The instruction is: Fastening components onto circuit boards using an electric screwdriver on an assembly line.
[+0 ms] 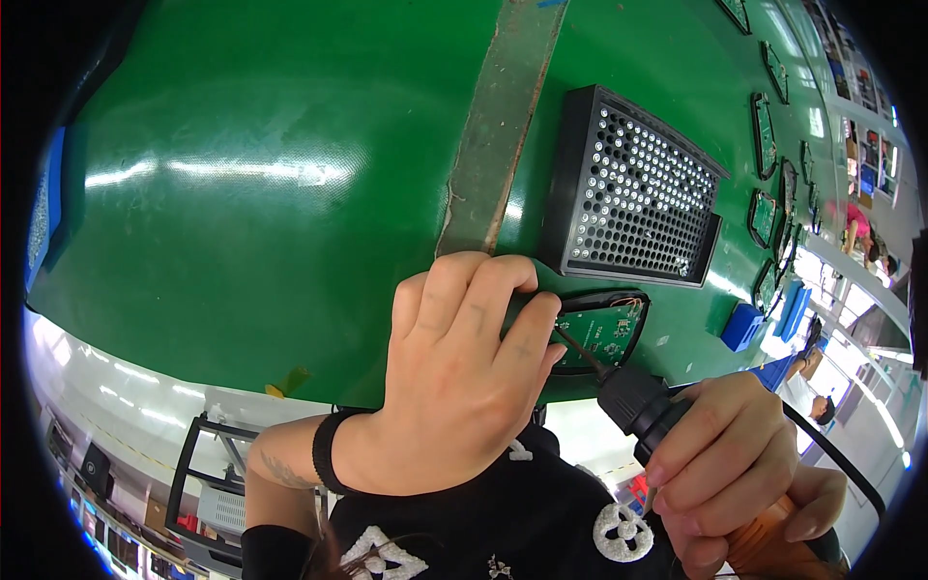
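Observation:
A green circuit board [604, 332] sits in a black casing [642, 307] near the table's front edge. My left hand [464, 362] is closed over the casing's left end, its fingers curled and hiding that side. My right hand [730, 464] grips an electric screwdriver [646, 406] with a black nose and an orange body. Its thin bit slants up and left across the board, the tip close to my left thumb and index finger. What lies under the tip is too small to make out. A black cord [841, 459] runs behind my right hand.
Just beyond the casing stands a black tray [638, 193] of holes, many holding small silvery pieces. Several more cased boards [765, 135] lie along the table's right side, near a blue box [741, 327]. A worn strip [498, 126] crosses the green table [242, 251].

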Motion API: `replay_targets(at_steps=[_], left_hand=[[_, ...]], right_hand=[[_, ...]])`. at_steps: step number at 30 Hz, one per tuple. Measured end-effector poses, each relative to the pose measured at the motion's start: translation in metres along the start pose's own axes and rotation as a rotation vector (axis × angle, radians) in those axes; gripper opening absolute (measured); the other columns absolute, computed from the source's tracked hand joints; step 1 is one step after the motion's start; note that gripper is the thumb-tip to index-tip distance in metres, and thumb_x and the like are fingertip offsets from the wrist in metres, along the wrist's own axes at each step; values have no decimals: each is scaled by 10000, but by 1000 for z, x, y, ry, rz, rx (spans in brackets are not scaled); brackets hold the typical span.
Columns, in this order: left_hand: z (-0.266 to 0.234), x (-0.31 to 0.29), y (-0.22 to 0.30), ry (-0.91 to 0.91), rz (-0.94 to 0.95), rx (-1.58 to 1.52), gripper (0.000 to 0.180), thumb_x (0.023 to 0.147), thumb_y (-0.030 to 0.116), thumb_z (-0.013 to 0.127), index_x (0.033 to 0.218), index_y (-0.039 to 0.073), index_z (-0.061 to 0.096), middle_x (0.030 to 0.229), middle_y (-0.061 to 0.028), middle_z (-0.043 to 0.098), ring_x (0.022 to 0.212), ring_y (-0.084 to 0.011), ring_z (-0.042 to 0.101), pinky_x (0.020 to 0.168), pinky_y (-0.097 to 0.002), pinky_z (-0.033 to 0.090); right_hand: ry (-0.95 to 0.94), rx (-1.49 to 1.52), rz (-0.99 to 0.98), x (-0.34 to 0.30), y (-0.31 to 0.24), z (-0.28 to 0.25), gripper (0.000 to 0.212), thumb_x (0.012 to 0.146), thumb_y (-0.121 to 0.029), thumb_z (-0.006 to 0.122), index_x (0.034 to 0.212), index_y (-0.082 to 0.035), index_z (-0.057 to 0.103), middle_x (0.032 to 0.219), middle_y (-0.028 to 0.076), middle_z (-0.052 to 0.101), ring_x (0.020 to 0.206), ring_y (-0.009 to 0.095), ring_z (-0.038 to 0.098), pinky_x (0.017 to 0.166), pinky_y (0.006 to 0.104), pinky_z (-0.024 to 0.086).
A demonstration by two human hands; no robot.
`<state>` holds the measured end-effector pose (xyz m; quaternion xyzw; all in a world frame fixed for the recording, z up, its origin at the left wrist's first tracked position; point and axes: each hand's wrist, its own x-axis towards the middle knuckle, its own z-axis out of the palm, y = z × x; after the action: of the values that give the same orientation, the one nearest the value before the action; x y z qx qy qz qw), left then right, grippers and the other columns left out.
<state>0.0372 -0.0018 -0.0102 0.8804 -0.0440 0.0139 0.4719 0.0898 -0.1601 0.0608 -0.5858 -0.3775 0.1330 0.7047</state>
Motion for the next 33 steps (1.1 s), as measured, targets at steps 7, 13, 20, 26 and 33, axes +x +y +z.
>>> replay_targets(at_steps=[7, 13, 20, 26, 33], left_hand=[[-3, 0, 0, 4, 9, -6, 381, 548, 88, 752, 904, 68, 616, 984, -60, 515, 908, -269, 482, 731, -375, 328], [-2, 0, 5, 13, 43, 18, 390, 575, 65, 741, 941, 61, 604, 961, -64, 523, 906, -276, 488, 753, -379, 340], [-36, 7, 14, -228, -18, -198, 277, 701, 19, 695, 945, 48, 568, 812, -57, 550, 725, -186, 550, 644, -302, 406], [-70, 106, 28, -360, -232, -645, 190, 806, 19, 605, 976, 23, 521, 744, -75, 592, 591, -140, 565, 512, -279, 454], [-34, 338, -46, 211, -79, 492, 647, 680, 352, 747, 1214, 72, 512, 1105, -140, 606, 1015, -287, 573, 839, -407, 455]], right_hand=[[71, -37, -189, 8, 16, 3, 528, 698, -14, 691, 1105, -74, 359, 619, 26, 577, 451, 119, 550, 409, 246, 498], [35, -96, -167, 10, 12, 10, 616, 786, -187, 697, 1254, -89, 310, 623, 51, 564, 466, 148, 552, 412, 273, 486], [334, 231, -112, 9, -28, -40, 596, 964, -421, 293, 1420, -68, 140, 677, 54, 475, 467, 150, 462, 418, 277, 412], [715, 292, -86, -10, -35, -73, 600, 951, -398, 330, 1404, -49, 148, 796, 89, 464, 502, 171, 443, 449, 305, 418], [1026, 353, -67, 9, -21, -74, 659, 894, -352, 461, 1402, -78, 143, 867, 104, 459, 542, 195, 477, 504, 313, 449]])
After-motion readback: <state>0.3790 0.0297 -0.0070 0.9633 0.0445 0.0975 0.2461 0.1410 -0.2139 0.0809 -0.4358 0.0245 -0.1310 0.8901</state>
